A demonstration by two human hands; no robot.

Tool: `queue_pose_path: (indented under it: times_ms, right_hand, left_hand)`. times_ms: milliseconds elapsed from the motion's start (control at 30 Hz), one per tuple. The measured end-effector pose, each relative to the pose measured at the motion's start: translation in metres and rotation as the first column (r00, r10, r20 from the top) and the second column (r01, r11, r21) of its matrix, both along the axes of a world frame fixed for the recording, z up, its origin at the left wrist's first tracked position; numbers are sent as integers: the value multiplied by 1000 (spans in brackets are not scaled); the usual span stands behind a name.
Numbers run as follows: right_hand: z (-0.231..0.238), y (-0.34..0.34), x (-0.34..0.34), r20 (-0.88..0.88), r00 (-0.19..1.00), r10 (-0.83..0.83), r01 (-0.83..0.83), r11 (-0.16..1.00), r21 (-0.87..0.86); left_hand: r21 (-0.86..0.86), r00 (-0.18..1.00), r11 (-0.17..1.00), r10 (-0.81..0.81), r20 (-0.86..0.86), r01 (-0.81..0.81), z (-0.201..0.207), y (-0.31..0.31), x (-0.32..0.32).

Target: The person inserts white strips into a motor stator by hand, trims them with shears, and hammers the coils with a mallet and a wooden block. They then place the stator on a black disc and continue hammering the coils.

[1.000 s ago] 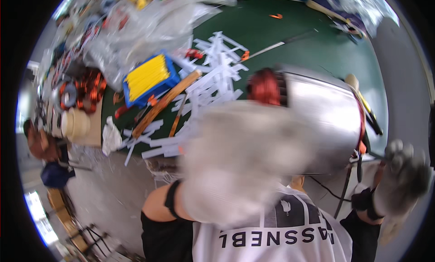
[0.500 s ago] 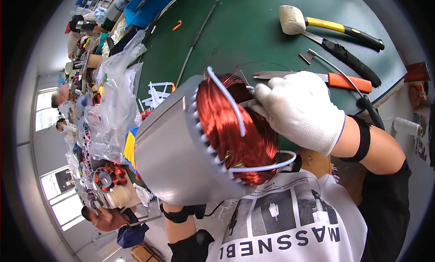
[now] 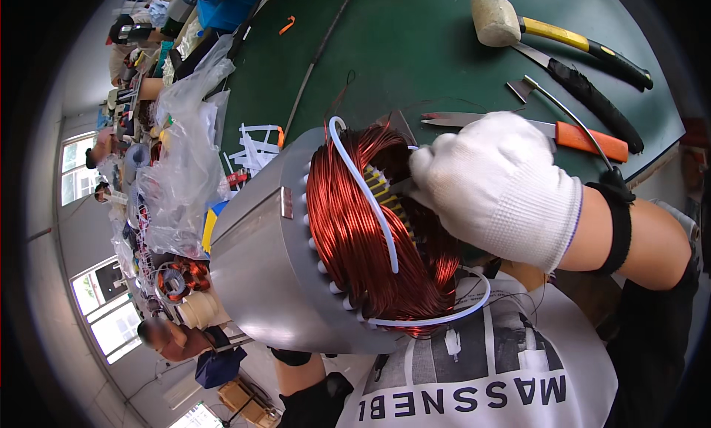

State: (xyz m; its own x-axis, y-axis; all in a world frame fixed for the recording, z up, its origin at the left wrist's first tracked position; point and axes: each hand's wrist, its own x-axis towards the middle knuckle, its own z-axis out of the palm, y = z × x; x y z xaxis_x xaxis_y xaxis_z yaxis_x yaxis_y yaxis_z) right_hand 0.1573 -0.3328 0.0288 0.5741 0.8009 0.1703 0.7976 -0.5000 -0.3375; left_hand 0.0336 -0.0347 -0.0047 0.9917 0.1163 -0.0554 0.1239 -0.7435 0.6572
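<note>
A grey metal motor stator [image 3: 270, 258] lies tilted in front of me, with thick red-brown copper windings [image 3: 355, 213] bulging from its near end. Two white sleeved leads [image 3: 368, 195] loop over the coils, and yellowish slot strips [image 3: 386, 198] show inside the bore. My right hand [image 3: 492, 187], in a white knit glove, is closed at the bore's right edge with its fingers curled together. Whatever its fingertips grip is hidden against the windings. Of my left arm only the forearm [image 3: 302, 375] shows, below the stator; the stator covers the hand.
On the green table [image 3: 415, 50] lie a white-headed mallet [image 3: 496, 21], a black-wrapped blade [image 3: 592, 95], orange-handled scissors [image 3: 589, 141] and a bent-headed tool [image 3: 552, 102]. A long thin rod [image 3: 322, 47], white strips [image 3: 255, 150] and clear plastic sheeting [image 3: 174, 184] are left of them. People work farther left.
The stator has turned slightly, showing more of the bore and its yellowish strips. My right hand stays closed at the bore. The whole view has shifted, with the tools sitting farther right.
</note>
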Motion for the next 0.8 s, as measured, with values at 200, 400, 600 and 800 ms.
queue_pose_path:
  times_ms: [200, 400, 600, 800]
  right_hand:
    - [-7, 3, -2, -30, 999, -23, 23, 1000, 5]
    - [-2, -7, -9, 12, 991, -136, 137, 990, -34]
    - [-2, -28, -6, -108, 973, -202, 205, 979, 13]
    - [-18, -66, 12, -5, 942, -336, 335, 940, -61]
  left_hand:
    - [3, 1000, 1000, -8, 28, 8, -3, -5, 0]
    - [13, 998, 1000, -22, 58, 21, -1, -8, 4]
    - [14, 994, 1000, -26, 103, 25, 1, -16, 10]
    - [19, 989, 1000, -13, 151, 10, 6, -24, 11]
